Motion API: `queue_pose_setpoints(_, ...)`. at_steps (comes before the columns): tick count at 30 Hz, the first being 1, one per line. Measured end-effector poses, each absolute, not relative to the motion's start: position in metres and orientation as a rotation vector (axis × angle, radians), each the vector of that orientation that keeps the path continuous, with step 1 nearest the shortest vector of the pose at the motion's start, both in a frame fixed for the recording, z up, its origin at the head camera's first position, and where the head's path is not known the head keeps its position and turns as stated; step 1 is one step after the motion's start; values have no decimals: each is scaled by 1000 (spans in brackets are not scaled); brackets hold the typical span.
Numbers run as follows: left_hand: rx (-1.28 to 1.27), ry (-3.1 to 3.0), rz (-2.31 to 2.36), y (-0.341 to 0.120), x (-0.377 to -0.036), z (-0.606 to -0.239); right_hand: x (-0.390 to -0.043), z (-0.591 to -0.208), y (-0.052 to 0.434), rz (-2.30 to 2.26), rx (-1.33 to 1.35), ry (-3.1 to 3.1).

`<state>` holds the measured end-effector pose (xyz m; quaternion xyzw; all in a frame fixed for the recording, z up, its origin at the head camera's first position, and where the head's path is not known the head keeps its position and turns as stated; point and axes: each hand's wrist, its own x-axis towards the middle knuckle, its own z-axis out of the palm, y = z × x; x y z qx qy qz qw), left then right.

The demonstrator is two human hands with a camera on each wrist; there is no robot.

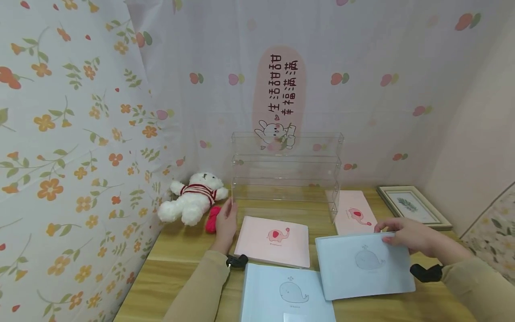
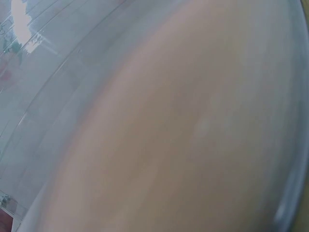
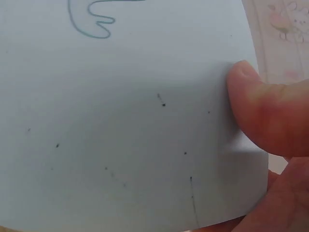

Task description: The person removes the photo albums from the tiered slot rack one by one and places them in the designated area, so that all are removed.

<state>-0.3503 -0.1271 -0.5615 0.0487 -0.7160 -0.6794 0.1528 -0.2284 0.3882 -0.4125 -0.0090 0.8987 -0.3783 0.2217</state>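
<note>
My right hand (image 1: 392,233) pinches the top right corner of a pale blue notebook with a whale drawing (image 1: 362,266), lifted a little off the wooden table (image 1: 181,255). In the right wrist view the thumb (image 3: 260,116) presses on the blue cover (image 3: 135,121). My left hand (image 1: 226,219) stands on its edge with straight fingers by the left end of the clear acrylic stepped shelf (image 1: 285,174), next to a pink elephant notebook (image 1: 275,241). Whether it touches the shelf is unclear. The left wrist view is a blur.
A second blue whale notebook (image 1: 287,295) lies at the front edge. Another pink notebook (image 1: 356,217) lies behind the shelf's right end. A white teddy bear (image 1: 193,199) and a red object (image 1: 212,219) sit by the left curtain. A framed picture (image 1: 412,205) lies far right.
</note>
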Motion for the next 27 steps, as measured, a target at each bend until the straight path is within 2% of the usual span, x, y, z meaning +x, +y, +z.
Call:
queue_pose_setpoints(8,128,-2048,-1948,-127,-350,-560,-222,-434,402,-1020,56,2459)
queue_pose_setpoints(17,143,-2059,-1950,-128,-350,-561,-226,-451,407,-694,-153,2664)
queue_pose_setpoints(27,129,-2046,-1943,-127,-349,-560,-225,-463,403,-635,-258,2647)
